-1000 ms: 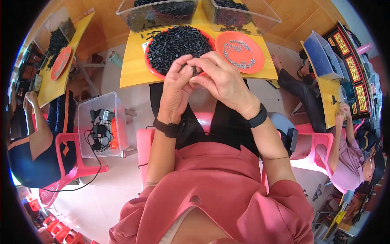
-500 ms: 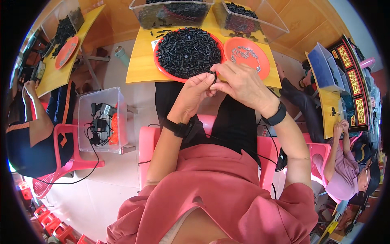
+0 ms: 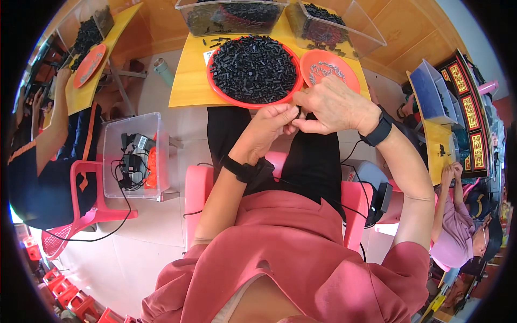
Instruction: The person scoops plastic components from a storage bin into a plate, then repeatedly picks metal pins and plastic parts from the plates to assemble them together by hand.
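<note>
A small black plastic piece (image 3: 298,112) sits between my hands, just off the table's near edge. My left hand (image 3: 268,126) pinches it between thumb and forefinger. My right hand (image 3: 336,109) closes in from the other side, its thumb and curled fingers at the same piece; whether it holds something of its own is hidden. Right beyond them, a red round tray (image 3: 211,86) is heaped with small black plastic parts (image 3: 253,70). An orange plate (image 3: 353,81) with small silvery metal pieces (image 3: 327,69) lies partly behind my right hand.
Clear bins (image 3: 231,24) of black parts stand at the yellow table's (image 3: 188,91) back. A clear box (image 3: 110,161) with cables and adapters is on my left. Co-workers sit at both sides, one arm (image 3: 51,140) at the left table. A cable (image 3: 121,220) trails across the floor.
My right hand and elbow have swung outward to the right, and both hands sit slightly lower and farther right. The left co-worker's arm has reached up toward their table.
</note>
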Demonstrator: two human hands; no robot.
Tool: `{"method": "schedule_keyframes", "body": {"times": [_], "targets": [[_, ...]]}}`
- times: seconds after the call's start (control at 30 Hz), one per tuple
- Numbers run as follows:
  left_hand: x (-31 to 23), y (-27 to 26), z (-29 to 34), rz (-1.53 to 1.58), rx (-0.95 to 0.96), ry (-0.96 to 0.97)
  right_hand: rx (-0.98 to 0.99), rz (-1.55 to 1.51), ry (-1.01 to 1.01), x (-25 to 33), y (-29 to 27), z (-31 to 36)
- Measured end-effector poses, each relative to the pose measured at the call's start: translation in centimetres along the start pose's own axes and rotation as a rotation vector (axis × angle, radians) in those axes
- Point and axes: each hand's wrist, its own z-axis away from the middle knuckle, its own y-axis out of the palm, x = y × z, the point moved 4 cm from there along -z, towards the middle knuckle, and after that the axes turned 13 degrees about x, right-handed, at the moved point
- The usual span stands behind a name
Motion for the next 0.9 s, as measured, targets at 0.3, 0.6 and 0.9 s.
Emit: {"method": "schedule_keyframes", "body": {"times": [0.3, 0.6, 0.9], "targets": [[-0.7, 0.5, 0.0, 0.009, -0.028, 0.043, -0.174, -0.126, -0.082, -0.7, 0.9, 0.6], [-0.3, -0.4, 0.0, -0.117, -0.019, 0.005, -0.141, -0.053, -0.009, -0.5, 1.4, 0.2], [-0.6, -0.4, 0.0, -0.131, 0.011, 0.035, -0.25, -0.057, -0.069, -0.5, 1.8, 0.3]]}}
